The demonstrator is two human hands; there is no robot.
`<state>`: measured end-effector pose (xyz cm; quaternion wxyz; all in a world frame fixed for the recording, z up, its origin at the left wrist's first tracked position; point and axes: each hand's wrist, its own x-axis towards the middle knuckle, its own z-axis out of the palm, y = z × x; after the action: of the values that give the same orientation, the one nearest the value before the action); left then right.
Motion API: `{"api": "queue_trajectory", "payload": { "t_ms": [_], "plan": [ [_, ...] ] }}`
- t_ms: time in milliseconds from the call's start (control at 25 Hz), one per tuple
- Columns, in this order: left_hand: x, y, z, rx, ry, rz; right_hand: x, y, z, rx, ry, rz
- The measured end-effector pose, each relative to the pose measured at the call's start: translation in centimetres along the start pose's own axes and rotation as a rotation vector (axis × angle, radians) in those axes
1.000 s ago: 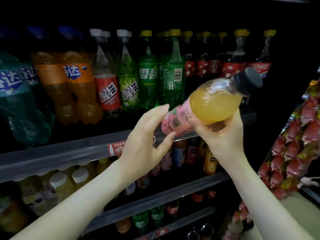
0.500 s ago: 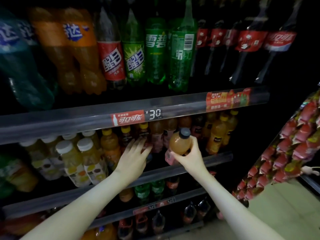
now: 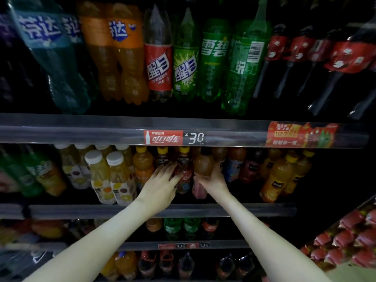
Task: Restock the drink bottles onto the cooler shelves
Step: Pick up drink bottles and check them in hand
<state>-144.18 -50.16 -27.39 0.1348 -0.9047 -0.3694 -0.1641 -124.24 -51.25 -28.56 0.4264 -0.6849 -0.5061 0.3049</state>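
1. The bottle [image 3: 203, 166] (amber juice, pink label) now stands roughly upright in the front row of the middle shelf [image 3: 254, 210], just past the rail. A second ago it was tilted in the air in front of the big sodas [image 3: 213, 64] on the shelf above. Half a second ago it was only reaching this shelf's edge.
2. The left hand [image 3: 160, 186] steadied the bottle's base a second ago and is off it now. Its fingers [image 3: 169, 169] are straight and slightly spread and hold nothing. Their tips lie against the dark, red-labelled neighbour [image 3: 184, 176] just left of the bottle.
3. The right hand [image 3: 213, 183] has not let go. Its fingers curl round the bottle's right side above the label, with the thumb across the near face.
4. The bottle sits between the neighbour on its left and the dark bottles on its right, close to both. I cannot tell whether its base already bears on the shelf or the hand carries some weight.
5. For the task, this bottle has gone from carried to nearly placed. What seems to remain is seating it, sliding it back if the row allows, and opening the right hand.
6. The left hand appears to be holding the neighbour aside to keep the gap open. The likely risk is that the neighbour tips or crowds back in when both hands leave.
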Motion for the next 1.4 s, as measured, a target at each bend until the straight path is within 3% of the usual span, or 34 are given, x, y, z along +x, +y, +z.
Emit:
{"api": "queue_trajectory", "payload": {
  "t_ms": [120, 320, 480, 600, 680, 800, 1120, 1400],
  "plan": [
    [0.6, 1.0, -1.9, -0.101, 0.115, 0.084, -1.3, -0.4, -1.0, -0.11, -0.067, 0.023],
    [3.5, 3.8, -8.9, -0.24, 0.439, 0.373, -5.6, -5.7, -5.1, -0.615, -0.057, -0.238],
    [7.8, 4.3, -13.5, -0.341, 0.637, 0.264, -8.5, -12.0, -8.7, -0.475, 0.127, -0.527],
    [10.6, 3.6, -15.3, -0.365, 0.594, 0.116, -6.9, -14.9, -10.6, -0.421, 0.416, -0.712],
    [11.9, 3.0, -15.7, -0.318, 0.537, 0.052, -4.9, -16.4, -11.7, -0.418, 0.514, -0.661],
    [12.3, 2.6, -15.2, -0.219, 0.461, 0.0, -3.3, -16.5, -12.6, -0.444, 0.516, -0.55],
    [9.3, 5.2, -12.5, -0.067, 0.468, 0.057, -6.6, -10.2, -10.3, -0.594, 0.574, -0.649],
    [12.8, 5.9, -15.1, -0.207, 0.42, -0.039, -5.6, -14.0, -13.2, -0.355, 0.489, -0.553]
  ]
}}
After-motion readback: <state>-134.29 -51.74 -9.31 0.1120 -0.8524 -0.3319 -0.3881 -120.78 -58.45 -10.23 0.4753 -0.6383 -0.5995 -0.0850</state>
